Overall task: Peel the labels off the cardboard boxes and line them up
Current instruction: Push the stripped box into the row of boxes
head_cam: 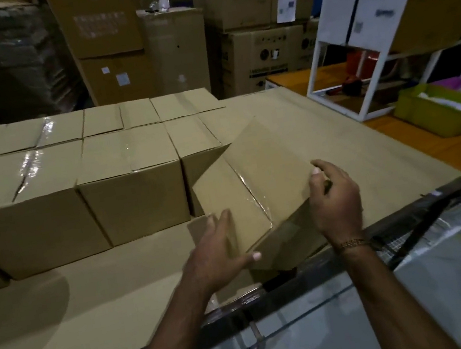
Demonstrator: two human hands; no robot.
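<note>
Low in the frame, two bare forearms reaching up over the tabletop (96,289) edge. Left hand (216,252) spread flat, fingers straight against near side of tilted cardboard box (255,170) at centre. Right hand (335,203) loosely curled at that box's right edge, firm grip unclear. Taped boxes (73,181) lined up at left, touching side by side.

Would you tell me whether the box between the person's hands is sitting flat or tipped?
Tipped. The box is skewed and leans against the lined-up row, its taped seam running diagonally.
</note>
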